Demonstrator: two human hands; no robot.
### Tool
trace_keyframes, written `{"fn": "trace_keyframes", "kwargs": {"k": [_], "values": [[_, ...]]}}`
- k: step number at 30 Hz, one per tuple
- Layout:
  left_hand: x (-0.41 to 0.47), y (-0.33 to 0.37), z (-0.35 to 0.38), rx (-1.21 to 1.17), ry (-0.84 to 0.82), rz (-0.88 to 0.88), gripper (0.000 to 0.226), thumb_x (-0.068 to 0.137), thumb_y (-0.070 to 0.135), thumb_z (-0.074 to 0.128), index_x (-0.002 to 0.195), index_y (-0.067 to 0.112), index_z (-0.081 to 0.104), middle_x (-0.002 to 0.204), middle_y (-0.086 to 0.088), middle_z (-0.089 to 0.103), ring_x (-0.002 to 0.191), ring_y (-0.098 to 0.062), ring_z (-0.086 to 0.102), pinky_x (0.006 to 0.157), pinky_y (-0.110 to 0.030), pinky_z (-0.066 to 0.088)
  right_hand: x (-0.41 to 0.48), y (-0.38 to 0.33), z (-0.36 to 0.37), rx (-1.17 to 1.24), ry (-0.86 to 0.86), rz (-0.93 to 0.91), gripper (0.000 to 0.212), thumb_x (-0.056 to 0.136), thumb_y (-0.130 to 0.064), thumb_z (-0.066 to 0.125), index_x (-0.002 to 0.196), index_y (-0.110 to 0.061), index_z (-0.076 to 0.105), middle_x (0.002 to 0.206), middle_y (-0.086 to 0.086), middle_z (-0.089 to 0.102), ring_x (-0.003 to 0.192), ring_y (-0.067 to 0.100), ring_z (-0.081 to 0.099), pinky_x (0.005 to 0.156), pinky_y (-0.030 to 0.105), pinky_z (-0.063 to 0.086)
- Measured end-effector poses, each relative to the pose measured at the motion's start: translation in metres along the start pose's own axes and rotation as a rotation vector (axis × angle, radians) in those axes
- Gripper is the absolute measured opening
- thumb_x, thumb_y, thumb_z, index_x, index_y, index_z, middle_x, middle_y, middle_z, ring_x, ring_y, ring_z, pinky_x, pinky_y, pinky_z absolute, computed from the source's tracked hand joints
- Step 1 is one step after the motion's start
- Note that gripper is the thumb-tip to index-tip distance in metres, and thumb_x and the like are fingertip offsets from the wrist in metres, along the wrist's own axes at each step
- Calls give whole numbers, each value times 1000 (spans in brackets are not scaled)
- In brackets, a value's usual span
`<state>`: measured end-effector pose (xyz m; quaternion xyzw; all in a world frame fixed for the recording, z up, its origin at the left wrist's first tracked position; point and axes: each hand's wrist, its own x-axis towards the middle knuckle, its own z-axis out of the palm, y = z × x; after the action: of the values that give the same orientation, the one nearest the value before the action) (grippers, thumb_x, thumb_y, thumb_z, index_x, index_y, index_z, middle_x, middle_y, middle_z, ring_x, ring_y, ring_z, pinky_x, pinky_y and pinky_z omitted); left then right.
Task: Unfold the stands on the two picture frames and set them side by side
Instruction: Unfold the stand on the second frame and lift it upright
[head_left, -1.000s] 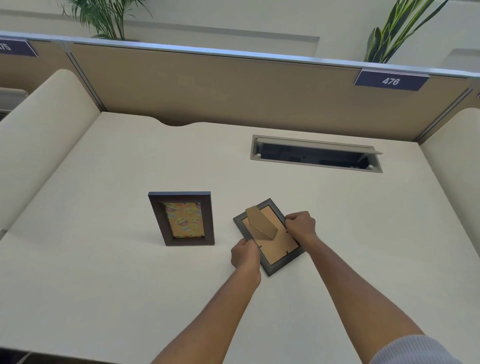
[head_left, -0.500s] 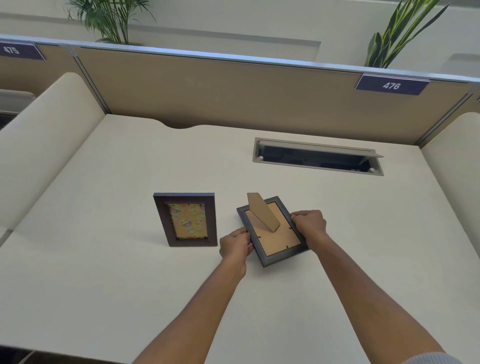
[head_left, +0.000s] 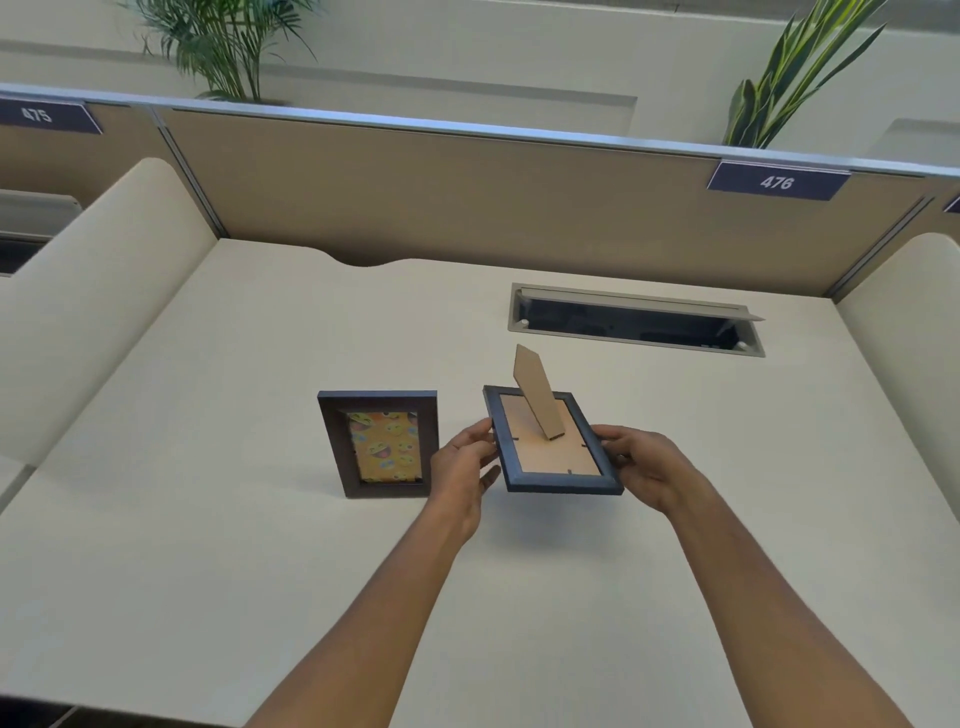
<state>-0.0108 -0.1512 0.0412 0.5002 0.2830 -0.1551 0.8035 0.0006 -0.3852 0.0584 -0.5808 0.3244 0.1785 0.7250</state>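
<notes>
A dark brown picture frame (head_left: 382, 444) with an orange emoji picture stands upright on the desk, left of centre, facing me. To its right I hold a second, dark blue-grey frame (head_left: 553, 483) face down above the desk, its brown backing towards me. Its cardboard stand (head_left: 537, 392) sticks up, unfolded from the back. My left hand (head_left: 465, 465) grips the frame's left edge. My right hand (head_left: 649, 465) grips its right edge.
The cream desk (head_left: 208, 545) is bounded by a tan partition (head_left: 467, 197) at the back and padded side panels. An open cable slot (head_left: 634, 325) lies behind the held frame. Number plates and plants sit beyond the partition.
The blue-grey frame has been lifted off the desk and turned squarer to me. Its stand has swung up further. Both hands moved up with it.
</notes>
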Motion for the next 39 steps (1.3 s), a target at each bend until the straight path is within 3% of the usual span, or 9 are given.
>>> {"fn": "trace_keyframes", "kwargs": {"k": [7,12,16,23,27,30,34,37,39], "values": [[-4,-10,4,85,45,117,30,96,11,64,120,25,74,122,5,72,113,-12,65,85,-32,55,-4,7,-1,44,60,-53,34,95,14,47,118,3,70,114,16,69,98,28,67,77,35,60],[-4,-16,4,188,29,216,27,99,20,64,125,28,69,127,10,68,107,-3,66,101,-36,54,-9,12,4,110,21,-149,28,91,19,55,114,13,70,98,20,70,79,24,65,66,22,59],[-6,-19,1,309,41,269,20,99,35,63,117,35,72,122,11,72,119,-14,64,107,-37,50,-7,19,6,126,18,-229,20,94,8,62,113,12,69,93,14,70,90,25,66,100,35,54],[-11,-23,0,422,139,317,33,101,49,52,116,31,76,79,41,68,82,23,60,73,-15,45,-6,27,16,101,14,-292,28,98,-10,65,119,8,71,120,20,74,107,25,68,104,37,52],[-12,-24,0,458,195,324,39,101,50,52,115,24,78,75,29,70,62,0,58,62,-21,43,-4,31,21,86,48,-313,29,100,-10,63,120,9,70,124,21,72,107,24,66,111,41,49],[-11,-23,-1,482,210,323,42,101,52,49,116,23,77,80,19,69,63,-9,56,63,-27,43,-3,34,25,57,64,-321,30,100,-10,63,120,10,70,125,20,72,118,28,67,111,42,49],[-6,-20,-2,536,208,324,38,102,53,46,91,33,75,71,7,65,61,-17,51,62,-34,40,0,37,29,36,101,-336,27,100,-10,63,115,10,72,121,21,73,122,32,67,108,41,52],[-4,-18,-1,563,240,337,55,102,54,46,53,28,50,49,13,57,45,-6,40,54,-32,31,2,38,29,15,113,-338,23,99,-13,65,108,5,76,114,19,76,118,31,69,105,40,54],[-3,-17,-1,584,254,355,63,102,55,45,51,19,34,37,10,36,39,-9,32,52,-31,23,4,39,28,6,111,-340,17,98,-15,66,98,-4,80,107,14,78,110,27,71,105,41,55]]}}
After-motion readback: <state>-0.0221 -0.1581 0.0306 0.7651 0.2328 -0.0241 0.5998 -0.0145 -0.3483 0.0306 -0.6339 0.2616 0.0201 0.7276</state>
